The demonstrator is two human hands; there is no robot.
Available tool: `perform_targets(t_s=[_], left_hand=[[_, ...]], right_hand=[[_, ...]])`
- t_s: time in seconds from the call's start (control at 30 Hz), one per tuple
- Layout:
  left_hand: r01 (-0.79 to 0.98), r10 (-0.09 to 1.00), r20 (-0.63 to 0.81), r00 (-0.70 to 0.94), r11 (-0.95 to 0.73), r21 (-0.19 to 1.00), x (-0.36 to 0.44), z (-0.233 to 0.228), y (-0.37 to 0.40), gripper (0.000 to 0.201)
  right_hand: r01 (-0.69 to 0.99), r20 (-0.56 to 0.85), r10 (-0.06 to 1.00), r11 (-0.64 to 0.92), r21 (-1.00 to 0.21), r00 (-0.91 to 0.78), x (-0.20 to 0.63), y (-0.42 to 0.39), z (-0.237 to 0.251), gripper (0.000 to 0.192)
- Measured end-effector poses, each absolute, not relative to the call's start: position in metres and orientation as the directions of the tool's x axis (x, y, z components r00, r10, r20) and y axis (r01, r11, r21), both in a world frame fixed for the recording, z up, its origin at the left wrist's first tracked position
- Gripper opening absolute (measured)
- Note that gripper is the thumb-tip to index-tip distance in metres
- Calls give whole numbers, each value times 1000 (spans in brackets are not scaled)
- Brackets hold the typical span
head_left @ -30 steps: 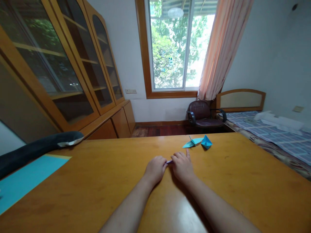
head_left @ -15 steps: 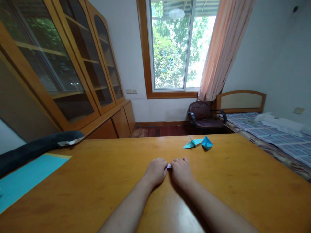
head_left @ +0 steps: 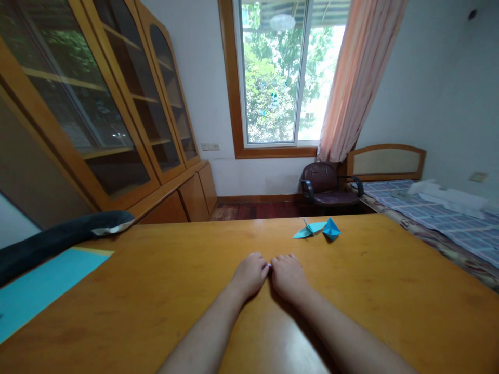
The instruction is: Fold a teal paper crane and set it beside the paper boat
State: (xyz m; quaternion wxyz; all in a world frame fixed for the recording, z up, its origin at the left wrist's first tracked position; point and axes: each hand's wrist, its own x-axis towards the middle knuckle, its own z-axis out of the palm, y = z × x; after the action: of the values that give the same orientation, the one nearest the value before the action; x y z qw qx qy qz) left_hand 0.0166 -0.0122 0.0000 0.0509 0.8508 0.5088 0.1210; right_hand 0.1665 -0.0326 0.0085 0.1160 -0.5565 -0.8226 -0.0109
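Observation:
My left hand and my right hand are close together over the middle of the wooden table, both with fingers curled. Between them a sliver of pale purple paper shows, pinched from both sides. Most of that paper is hidden by my fingers, so its shape cannot be made out. Beyond my right hand, near the far edge, lie a folded light-blue paper crane and a blue folded paper piece with a pointed top, side by side.
On the left lie a turquoise sheet with a yellow edge and a long dark padded object. A glass-door cabinet stands behind. Past the table are a brown armchair and a bed.
My right hand has moved slightly left, closer to my left hand. Less of the pale paper shows between them now. The folded blue pieces stay where they were.

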Motion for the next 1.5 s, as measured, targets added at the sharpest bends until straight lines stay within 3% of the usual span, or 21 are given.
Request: perform_targets(t_s=[0.53, 0.87, 1.2, 1.5], left_hand=[[852, 890, 136, 436, -457, 255, 17, -9, -5, 27], [846, 884, 137, 447, -468, 254, 17, -3, -10, 24], [815, 841, 92, 533, -540, 210, 13, 4, -16, 29], [804, 822, 99, 561, -569, 171, 13, 5, -16, 27]], right_hand=[[914, 245, 901, 391, -106, -357, 171, -19, -5, 23], [915, 186, 921, 371, -157, -341, 172, -18, -8, 25], [955, 164, 959, 255, -152, -230, 183, -13, -4, 25], [901, 243, 898, 408, -148, -367, 181, -18, 0, 23]])
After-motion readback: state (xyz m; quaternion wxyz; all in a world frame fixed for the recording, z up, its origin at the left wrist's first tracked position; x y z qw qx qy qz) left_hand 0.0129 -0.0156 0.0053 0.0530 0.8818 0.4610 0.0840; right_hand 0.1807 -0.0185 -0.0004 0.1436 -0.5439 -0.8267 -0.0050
